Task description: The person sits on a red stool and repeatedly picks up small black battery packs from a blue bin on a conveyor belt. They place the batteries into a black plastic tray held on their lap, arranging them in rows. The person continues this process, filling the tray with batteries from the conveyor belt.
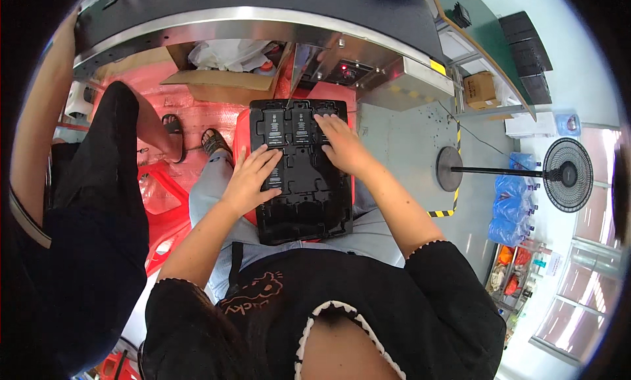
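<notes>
Black tray (309, 222) on lap, near edge bare | left hand (253, 176) flat, spread | right hand (342, 143) flat on far row

Black moulded tray (303, 209) resting on the lap, dark flat parts (288, 127) seated in its far pockets. Left hand (253, 176) spread flat on a part at the tray's left side; right hand (342, 145) pressing fingers onto the far-right pocket. Standing fan (565, 175) on the floor at right.

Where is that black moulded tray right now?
In the head view, the black tray lies on the seated person's lap at centre, with the left hand and right hand resting on it.
</notes>
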